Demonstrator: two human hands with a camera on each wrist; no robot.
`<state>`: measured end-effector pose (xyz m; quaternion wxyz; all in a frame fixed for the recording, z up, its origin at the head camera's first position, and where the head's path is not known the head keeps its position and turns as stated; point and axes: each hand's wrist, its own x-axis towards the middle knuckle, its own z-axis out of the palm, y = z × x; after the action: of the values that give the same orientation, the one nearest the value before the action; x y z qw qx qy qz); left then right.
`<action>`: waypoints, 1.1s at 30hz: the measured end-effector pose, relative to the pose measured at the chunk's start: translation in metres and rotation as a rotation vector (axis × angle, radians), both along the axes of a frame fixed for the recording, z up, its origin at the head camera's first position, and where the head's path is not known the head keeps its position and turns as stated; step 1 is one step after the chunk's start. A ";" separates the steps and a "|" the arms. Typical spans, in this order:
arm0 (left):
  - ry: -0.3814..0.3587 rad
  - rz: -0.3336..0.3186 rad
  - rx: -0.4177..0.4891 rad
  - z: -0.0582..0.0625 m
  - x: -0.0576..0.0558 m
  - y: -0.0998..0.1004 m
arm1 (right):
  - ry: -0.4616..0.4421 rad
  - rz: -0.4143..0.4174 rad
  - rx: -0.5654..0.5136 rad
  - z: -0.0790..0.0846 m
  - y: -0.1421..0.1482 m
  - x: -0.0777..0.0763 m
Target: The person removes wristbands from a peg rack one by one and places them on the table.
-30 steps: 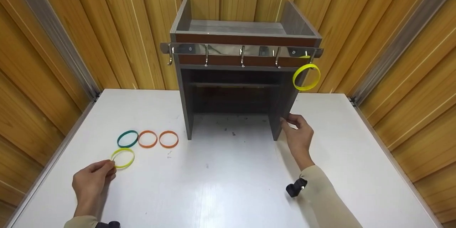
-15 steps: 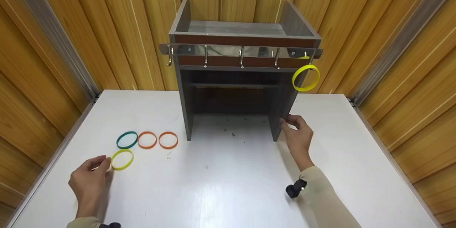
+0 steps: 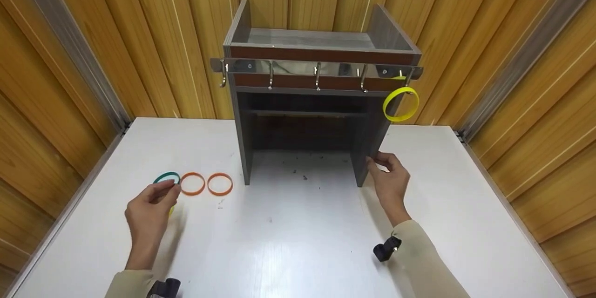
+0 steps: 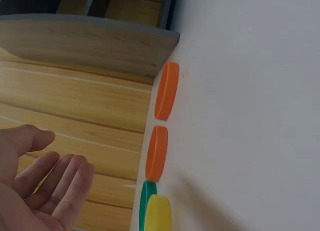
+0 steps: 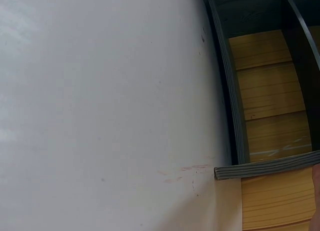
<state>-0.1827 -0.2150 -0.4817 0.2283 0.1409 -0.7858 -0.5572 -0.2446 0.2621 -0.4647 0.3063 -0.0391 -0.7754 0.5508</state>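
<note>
My left hand [image 3: 150,212] is over the white table with fingers loosely bent and nothing between them, as the left wrist view also shows. It covers most of a yellow wristband [image 4: 158,216] and part of a teal wristband [image 3: 164,175]. Just right of these lie two orange wristbands, the nearer [image 3: 193,193] beside the teal one and the other [image 3: 220,193] close to the grey shelf [image 3: 244,139]. My right hand [image 3: 390,181] pinches the shelf's right side panel low down. Another yellow wristband [image 3: 386,106] hangs from the rightmost hook.
A metal hook rail [image 3: 293,66] with several hooks runs across the shelf's front. Wood-patterned walls [image 3: 139,32] close in the white table [image 3: 298,242] at the back and sides. Each sleeve carries a small black camera [image 3: 385,248].
The left hand has let go of the yellow wristband on the table and moved right and away from me, over the bands. My right hand stays on the shelf panel.
</note>
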 end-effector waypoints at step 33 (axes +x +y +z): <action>0.333 -0.434 0.076 0.051 -0.053 0.148 | -0.058 -0.005 0.007 -0.026 0.019 -0.015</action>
<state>-0.2358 -0.0666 -0.4308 0.2244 -0.1159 -0.7277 -0.6377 -0.2598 0.2811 -0.4911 0.2854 -0.0559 -0.7859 0.5458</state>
